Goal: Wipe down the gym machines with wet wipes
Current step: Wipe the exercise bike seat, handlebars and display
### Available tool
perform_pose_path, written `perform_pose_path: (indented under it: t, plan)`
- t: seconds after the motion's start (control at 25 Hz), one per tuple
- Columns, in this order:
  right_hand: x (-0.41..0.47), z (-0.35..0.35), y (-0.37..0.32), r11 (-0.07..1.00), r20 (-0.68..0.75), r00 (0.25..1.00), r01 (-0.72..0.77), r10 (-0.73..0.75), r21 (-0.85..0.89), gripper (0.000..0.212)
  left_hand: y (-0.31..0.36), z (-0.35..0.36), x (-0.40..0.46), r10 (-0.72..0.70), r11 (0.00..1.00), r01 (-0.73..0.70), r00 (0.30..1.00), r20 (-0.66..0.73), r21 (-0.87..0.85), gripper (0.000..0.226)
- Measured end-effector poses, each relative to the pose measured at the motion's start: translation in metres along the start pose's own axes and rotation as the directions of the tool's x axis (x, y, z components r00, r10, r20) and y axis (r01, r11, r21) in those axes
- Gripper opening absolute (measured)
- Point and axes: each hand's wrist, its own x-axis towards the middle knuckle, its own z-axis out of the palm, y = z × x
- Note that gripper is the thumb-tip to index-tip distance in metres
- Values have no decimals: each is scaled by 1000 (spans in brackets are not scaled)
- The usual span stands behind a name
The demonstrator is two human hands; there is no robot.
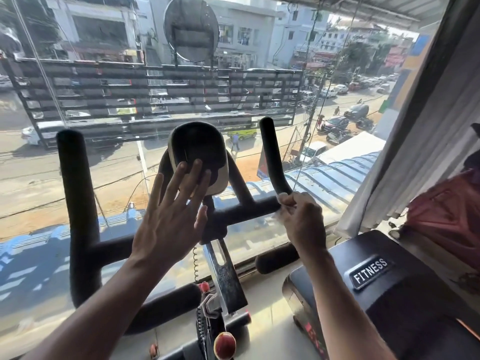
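Note:
An exercise bike stands in front of me at a big window. Its black foam handlebar (pixel 78 203) curves up on both sides, and a small black console (pixel 197 149) sits at the centre. My right hand (pixel 302 219) is shut on a crumpled white wet wipe (pixel 281 197), pressed against the handlebar's right bend where the upright horn (pixel 272 157) meets the cross bar. My left hand (pixel 168 211) is open, fingers spread, raised in front of the console's lower edge; whether it touches is unclear.
The metal stem (pixel 224 276) drops to a red resistance knob (pixel 224 345). A black machine housing labelled FITNESS (pixel 368 272) stands close on the right. Red fabric (pixel 446 216) and a grey curtain (pixel 405 152) hang at far right. The window glass (pixel 117 87) lies just beyond the handlebar.

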Motion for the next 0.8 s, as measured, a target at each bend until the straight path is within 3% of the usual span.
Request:
perform_pose_path:
  t: [0.12,0.32,0.48,0.56,0.6,0.68,0.72,0.8]
  plan:
    - [1,3,6,997,-10,998,-69,68,-45,21,1,1,0,2,1000,-2,1000,-5,12,68]
    - [-23,33,-42,966,111,981,-175,157,189,22,0,3,2,-16,999,16,1000,7,35,69]
    - [-45,37,-74,970,258,966,-73,11,232,27,2,2,1,-26,999,26,1000,14,39,69]
    - [-36,21,-70,970,263,964,-33,-32,239,41,1,3,0,-28,999,27,999,26,47,70]
    - [-23,11,-60,976,221,975,-33,-16,216,46,0,3,-1,-28,999,26,999,31,48,70]
    - [15,-6,-34,998,104,995,2,-8,58,36,1,4,-1,-28,999,27,999,21,38,70]
    - [35,-11,-23,997,106,994,35,-28,-63,26,1,3,1,-31,999,30,999,22,37,70]
    - [61,-12,-12,956,256,967,61,16,-288,19,1,1,1,-27,999,26,999,30,35,71]
